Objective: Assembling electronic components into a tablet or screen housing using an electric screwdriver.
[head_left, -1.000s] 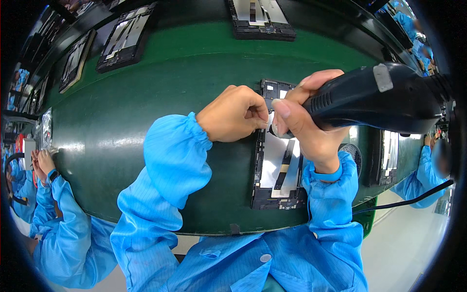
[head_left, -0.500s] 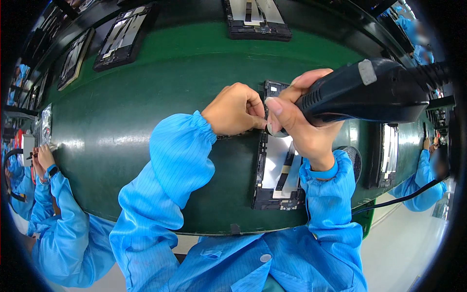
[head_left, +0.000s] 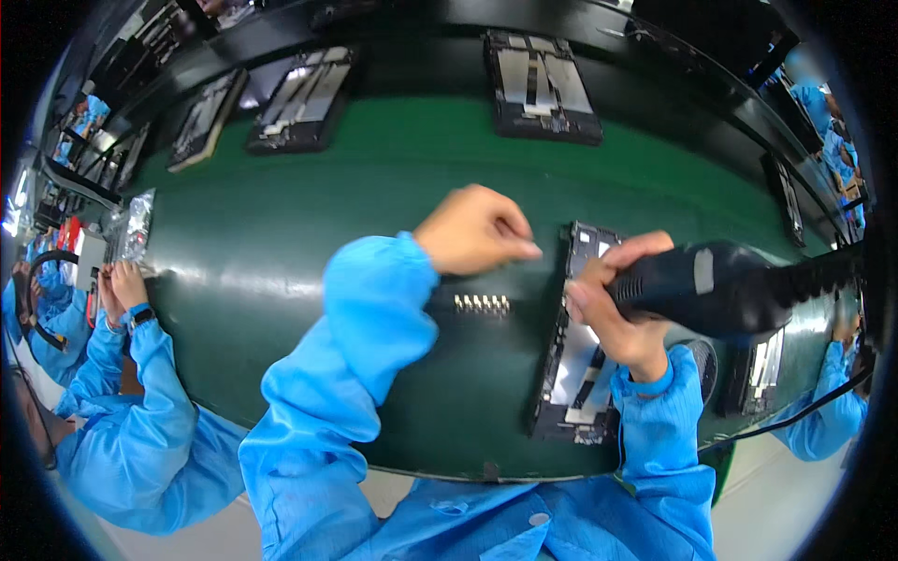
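Hours are read from the middle of the green table [head_left: 271, 360], which fills most of the view. At eight o'clock sits a co-worker [head_left: 140, 477] in blue, cut off by the dark rim. At four lies the opened device [head_left: 567, 374], its right side covered by the right hand and sleeve. Similar units lie at one [head_left: 543, 89], eleven [head_left: 304, 98] and ten [head_left: 208, 122]; another, at half past three [head_left: 765, 372], is partly hidden. The black tool [head_left: 716, 285] points its thick end toward three and blocks the table behind it; its front tip cannot be made out.

The right hand [head_left: 627, 313] is wrapped firmly round that front end, over the device. The left hand [head_left: 477, 229], blurred, is half curled, thumb and forefinger close together, well apart from the right; whether it pinches anything, I cannot tell. At nine is a clear bag [head_left: 137, 224]. Smallest, a row of metal bits [head_left: 482, 304] lies at six from the left hand, too fine to identify.
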Available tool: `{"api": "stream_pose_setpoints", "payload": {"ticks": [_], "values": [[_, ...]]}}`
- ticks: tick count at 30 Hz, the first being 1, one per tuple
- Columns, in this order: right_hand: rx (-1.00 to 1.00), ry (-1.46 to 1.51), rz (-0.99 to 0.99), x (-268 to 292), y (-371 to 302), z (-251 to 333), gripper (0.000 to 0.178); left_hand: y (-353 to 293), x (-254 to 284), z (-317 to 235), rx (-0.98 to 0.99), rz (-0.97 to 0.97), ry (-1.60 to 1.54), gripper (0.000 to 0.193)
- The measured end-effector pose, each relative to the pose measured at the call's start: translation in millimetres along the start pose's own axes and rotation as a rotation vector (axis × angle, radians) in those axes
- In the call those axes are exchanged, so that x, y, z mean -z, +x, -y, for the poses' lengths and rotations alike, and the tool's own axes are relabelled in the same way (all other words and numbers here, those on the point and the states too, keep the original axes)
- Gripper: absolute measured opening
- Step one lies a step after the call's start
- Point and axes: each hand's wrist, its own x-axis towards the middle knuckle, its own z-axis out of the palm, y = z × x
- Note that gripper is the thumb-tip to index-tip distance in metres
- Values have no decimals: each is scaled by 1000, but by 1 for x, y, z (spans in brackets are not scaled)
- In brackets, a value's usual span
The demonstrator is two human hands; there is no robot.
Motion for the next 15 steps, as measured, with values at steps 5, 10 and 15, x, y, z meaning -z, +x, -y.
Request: {"api": "stream_pose_setpoints", "payload": {"ticks": [5,10,15], "values": [[-152,107,55,4,-12,-4,43,-21,157,63,82,-808,618,22],[-98,204,-179,-10,-10,-11,32,-60,331,158,547,-1036,989,74],[15,4,-137,-8,5,-11,34,-39,327,119,844,-837,512,77]]}}
